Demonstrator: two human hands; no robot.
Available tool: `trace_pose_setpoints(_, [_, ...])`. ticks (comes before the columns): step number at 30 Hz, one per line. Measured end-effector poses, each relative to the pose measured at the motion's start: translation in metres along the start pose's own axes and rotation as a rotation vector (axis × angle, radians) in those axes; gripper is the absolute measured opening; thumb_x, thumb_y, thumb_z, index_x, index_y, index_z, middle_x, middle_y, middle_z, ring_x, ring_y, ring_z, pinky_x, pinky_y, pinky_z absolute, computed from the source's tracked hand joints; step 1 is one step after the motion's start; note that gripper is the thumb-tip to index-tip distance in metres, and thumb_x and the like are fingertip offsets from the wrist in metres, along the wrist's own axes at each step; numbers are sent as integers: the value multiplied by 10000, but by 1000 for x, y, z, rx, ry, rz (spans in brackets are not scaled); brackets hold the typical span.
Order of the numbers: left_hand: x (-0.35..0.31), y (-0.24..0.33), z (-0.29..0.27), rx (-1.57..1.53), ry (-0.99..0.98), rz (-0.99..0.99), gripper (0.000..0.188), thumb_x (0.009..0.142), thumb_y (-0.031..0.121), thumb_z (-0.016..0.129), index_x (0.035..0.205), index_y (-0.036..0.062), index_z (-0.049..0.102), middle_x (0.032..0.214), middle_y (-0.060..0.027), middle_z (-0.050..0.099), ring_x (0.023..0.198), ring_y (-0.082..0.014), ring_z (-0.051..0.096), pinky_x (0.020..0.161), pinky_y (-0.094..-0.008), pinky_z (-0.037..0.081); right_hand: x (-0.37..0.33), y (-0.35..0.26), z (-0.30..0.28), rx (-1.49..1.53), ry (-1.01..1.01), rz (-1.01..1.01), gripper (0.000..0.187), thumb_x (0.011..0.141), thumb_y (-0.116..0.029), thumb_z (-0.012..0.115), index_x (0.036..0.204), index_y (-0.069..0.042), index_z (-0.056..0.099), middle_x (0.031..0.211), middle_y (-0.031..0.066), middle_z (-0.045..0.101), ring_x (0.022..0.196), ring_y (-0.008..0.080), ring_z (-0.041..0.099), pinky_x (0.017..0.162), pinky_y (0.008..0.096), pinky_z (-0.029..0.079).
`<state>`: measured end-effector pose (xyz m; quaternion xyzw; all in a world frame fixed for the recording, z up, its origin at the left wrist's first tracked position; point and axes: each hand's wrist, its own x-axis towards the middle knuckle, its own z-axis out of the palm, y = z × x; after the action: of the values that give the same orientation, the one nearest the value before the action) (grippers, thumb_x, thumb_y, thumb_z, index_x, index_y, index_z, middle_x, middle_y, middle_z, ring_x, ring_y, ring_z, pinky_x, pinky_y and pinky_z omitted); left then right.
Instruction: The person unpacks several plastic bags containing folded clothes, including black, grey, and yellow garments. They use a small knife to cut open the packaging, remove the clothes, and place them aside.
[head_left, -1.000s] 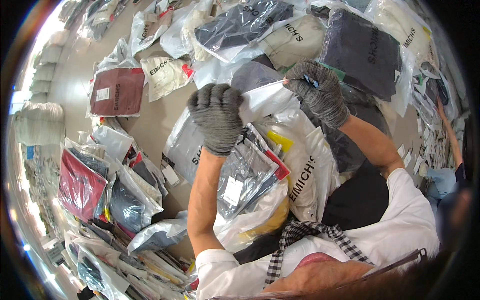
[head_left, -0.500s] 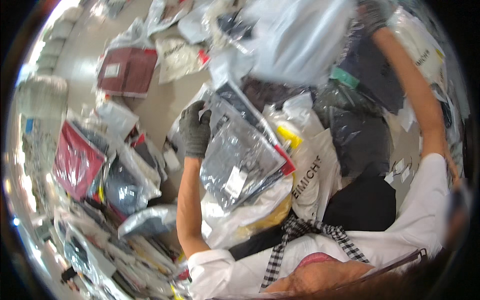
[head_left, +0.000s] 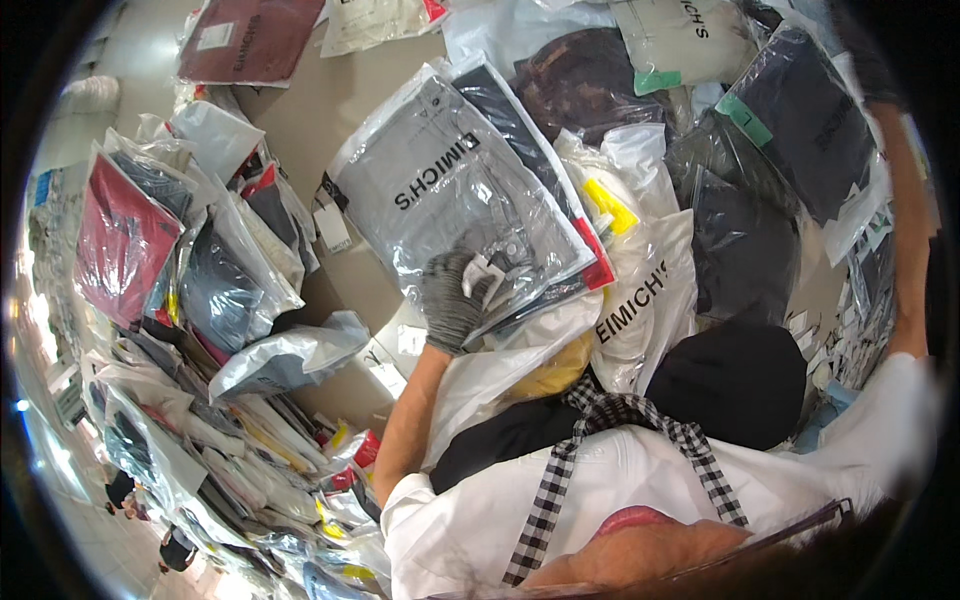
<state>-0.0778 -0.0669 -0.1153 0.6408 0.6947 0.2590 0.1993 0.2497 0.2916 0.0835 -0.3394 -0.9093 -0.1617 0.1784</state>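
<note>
My left hand (head_left: 453,303), in a grey knit glove, rests on a clear bag with a folded grey garment (head_left: 400,160). Its fingers are curled, with a small white tag (head_left: 484,277) at their tips. Beneath that bag lies a dark bagged garment with a red corner (head_left: 600,272). At the upper right rim is my right hand (head_left: 868,60), dark-gloved and stretched far out; its fingers are lost in shadow. Nearest to it is a bagged navy garment (head_left: 805,125) with a green sticker.
To the right of the grey bag lie a cream bagged garment (head_left: 640,300) and a black one (head_left: 745,250). Maroon bagged clothing (head_left: 245,40) lies at the far left. Heaped bags, one with a red garment (head_left: 125,240), fill the left side. Loose white tags (head_left: 385,370) lie near my left forearm.
The pale bag that was blurred near my right hand is no longer there. My right hand has swung outward to the right rim. My left hand has come nearer, down onto the grey garment's bag.
</note>
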Motion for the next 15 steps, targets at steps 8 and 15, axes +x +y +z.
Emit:
trace_pose_setpoints(8, [-18, 24, 23, 83, -142, 35, 544, 618, 265, 732, 1095, 85, 544, 1135, -115, 506, 1031, -322, 467, 880, -435, 376, -45, -215, 257, 511, -733, -47, 482, 733, -455, 587, 795, 18, 657, 815, 216, 631, 679, 331, 603, 653, 403, 483])
trace_pose_setpoints(15, [-31, 9, 17, 109, 186, -255, 405, 730, 266, 657, 1079, 89, 554, 1088, -112, 545, 1028, -324, 485, 904, -415, 359, -36, -259, 204, 770, -666, 258, 473, 739, -404, 629, 980, 1, 583, 894, 226, 601, 842, 352, 589, 757, 417, 448])
